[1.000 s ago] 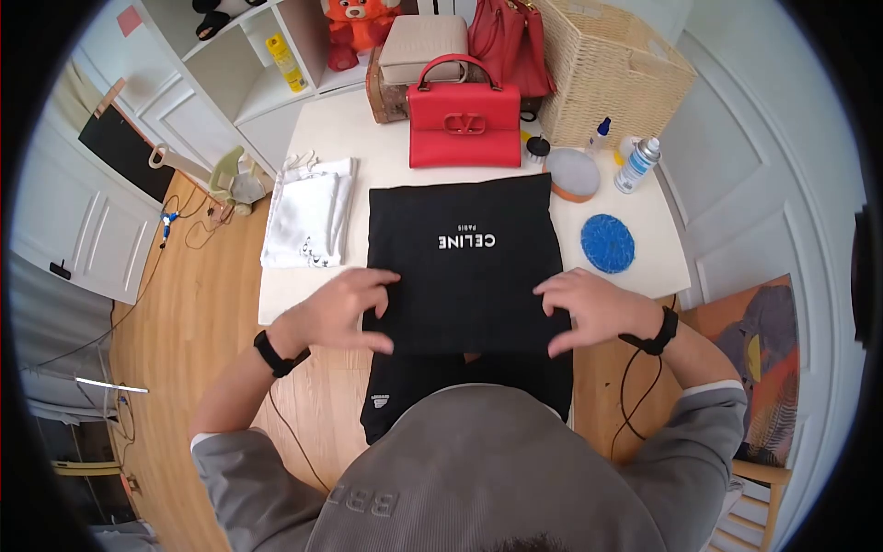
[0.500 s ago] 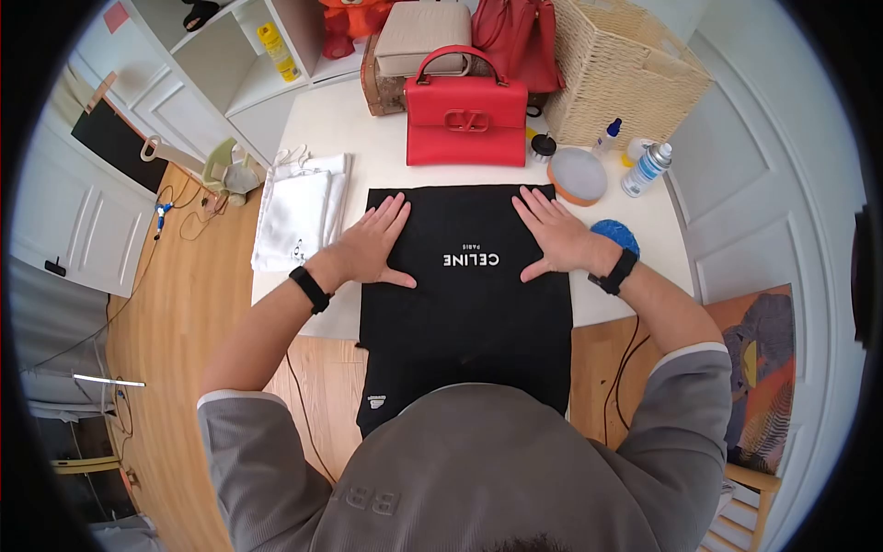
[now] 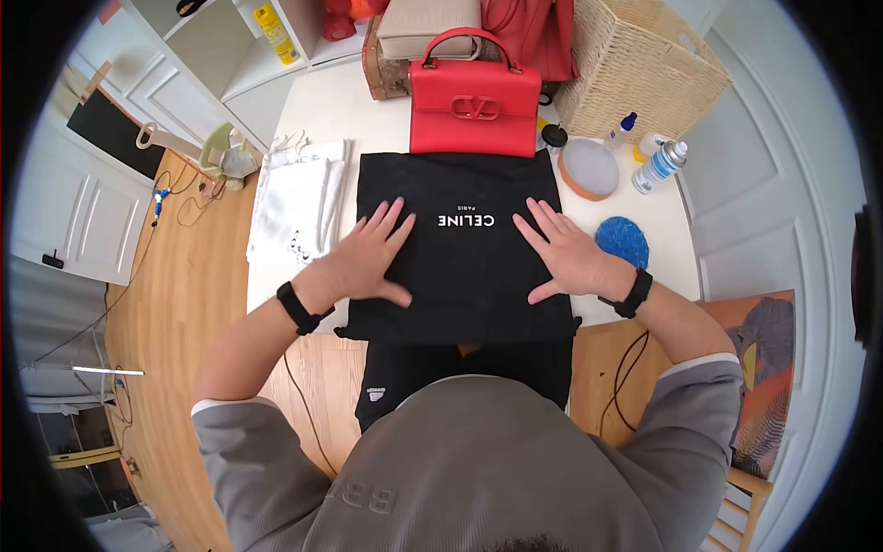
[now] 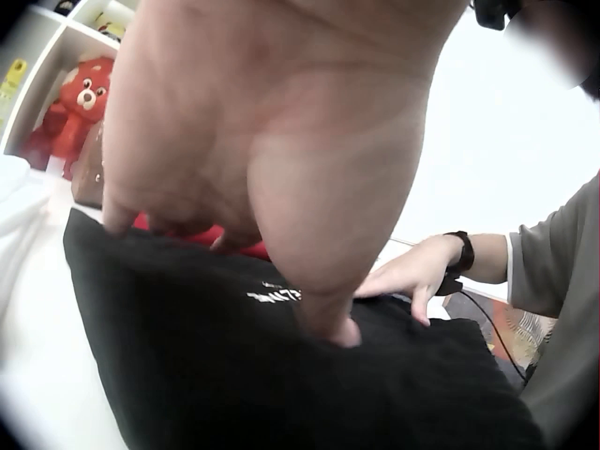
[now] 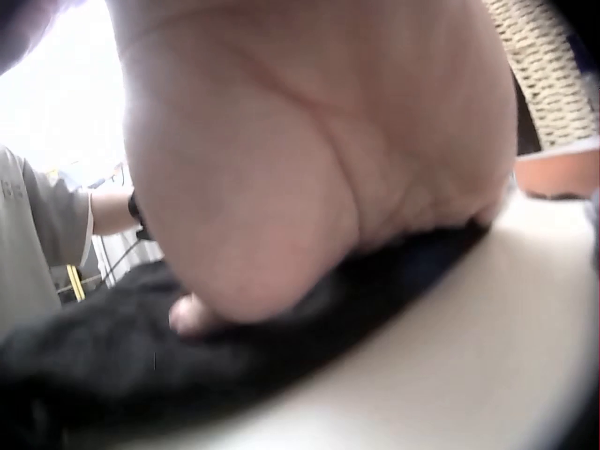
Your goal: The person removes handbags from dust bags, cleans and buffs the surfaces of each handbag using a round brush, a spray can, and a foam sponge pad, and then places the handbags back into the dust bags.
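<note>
A black cloth dust bag lies flat on the white table, its white CELINE PARIS print upside down in the head view. Small dark knots stick out at its two near corners. My left hand rests on the left side of the cloth, fingers spread and thumb pointing inward. On the right side lies my right hand, its fingers likewise straight and spread. In the left wrist view the thumb touches the black cloth. The right wrist view shows the palm low over the bag.
A red handbag stands just behind the cloth. Folded white cloth bags lie left. To the right are a blue disc, a round grey-topped tin and a spray can. A wicker basket stands behind.
Both hands reached to the bag's far corners, then came back toward its middle. The bag now lies farther back, nearer the red handbag, and its knotted near corners show.
</note>
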`<state>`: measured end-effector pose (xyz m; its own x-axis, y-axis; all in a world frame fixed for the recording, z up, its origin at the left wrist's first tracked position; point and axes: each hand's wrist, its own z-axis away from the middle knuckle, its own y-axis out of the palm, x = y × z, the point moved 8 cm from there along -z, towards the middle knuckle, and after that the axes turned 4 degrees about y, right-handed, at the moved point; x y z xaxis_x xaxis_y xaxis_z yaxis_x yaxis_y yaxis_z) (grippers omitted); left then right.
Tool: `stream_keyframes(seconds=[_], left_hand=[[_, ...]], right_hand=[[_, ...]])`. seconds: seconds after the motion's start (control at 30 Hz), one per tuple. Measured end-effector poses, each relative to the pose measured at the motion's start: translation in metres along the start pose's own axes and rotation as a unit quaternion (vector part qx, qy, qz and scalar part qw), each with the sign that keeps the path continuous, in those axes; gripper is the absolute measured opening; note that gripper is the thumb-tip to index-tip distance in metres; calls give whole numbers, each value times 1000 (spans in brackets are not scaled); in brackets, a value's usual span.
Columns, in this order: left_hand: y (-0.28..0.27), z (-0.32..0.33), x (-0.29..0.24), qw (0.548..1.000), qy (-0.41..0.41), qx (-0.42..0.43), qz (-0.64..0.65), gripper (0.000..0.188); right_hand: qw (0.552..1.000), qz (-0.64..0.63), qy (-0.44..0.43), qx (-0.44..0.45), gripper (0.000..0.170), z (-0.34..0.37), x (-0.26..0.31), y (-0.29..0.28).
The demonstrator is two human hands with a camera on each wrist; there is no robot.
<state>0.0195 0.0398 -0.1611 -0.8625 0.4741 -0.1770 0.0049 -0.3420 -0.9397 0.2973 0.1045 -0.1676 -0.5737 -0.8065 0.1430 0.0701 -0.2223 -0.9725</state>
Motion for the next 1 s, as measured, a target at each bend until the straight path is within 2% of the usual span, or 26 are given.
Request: stream_keyframes(seconds=[0.03,0.1,0.17,0.2,0.23,0.27,0.3,0.33,0.37,0.4,0.43,0.5,0.57,0.67,0.73,0.77,0.83,0.97,1.0], left_hand=[[8,5,-1,1000,-1,2,2,141],[15,14,-1,999,16,-45,-21,145],[16,20,-4,999,16,-18,-22,148],[15,23,-4,998,36,-48,-20,136],[12,27,-6,995,55,-78,-17,123],[11,29,-2,995,55,-78,-17,123],[6,29,11,994,17,-95,51,103],[-1,29,21,986,-22,-111,118,83],[-8,28,23,986,-23,-112,118,83],[-16,30,23,990,-24,-119,72,71],[-22,33,18,992,-24,-125,27,59],[-26,36,9,992,-4,-128,25,63],[-22,37,7,995,-33,-94,13,59],[-14,37,7,993,-33,-114,18,50],[-14,38,9,991,-62,-111,39,44],[-14,39,12,988,-90,-108,62,38],[-15,42,14,984,-96,-124,84,36],[-30,49,19,976,-122,-130,126,33],[-31,51,25,976,-122,-130,126,33]], right_hand=[[1000,6,-9,-20,130,3,3,0],[1000,-2,-12,-3,132,7,5,2],[1000,-24,-15,0,137,13,10,5],[1000,-25,-15,0,137,14,11,3],[1000,-15,-15,-3,127,16,12,0],[1000,-4,-15,-7,117,16,13,-2],[1000,-4,-15,-7,117,16,9,0],[993,-113,9,-34,102,14,2,-7],[973,-221,32,-60,87,13,-4,-13],[976,-187,64,-87,65,16,-7,-19],[976,-188,64,-86,65,18,-7,-16],[991,-82,27,-102,58,23,-1,-15],[986,-107,48,-115,52,27,-2,-16],[984,-124,58,-112,49,32,-4,-9],[975,-159,85,-133,30,37,-5,-12],[974,-160,84,-133,30,37,-3,-14],[970,-174,85,-150,18,38,1,-24],[977,-156,109,-100,19,37,-1,-34],[963,-212,132,-105,18,40,-8,-40]])
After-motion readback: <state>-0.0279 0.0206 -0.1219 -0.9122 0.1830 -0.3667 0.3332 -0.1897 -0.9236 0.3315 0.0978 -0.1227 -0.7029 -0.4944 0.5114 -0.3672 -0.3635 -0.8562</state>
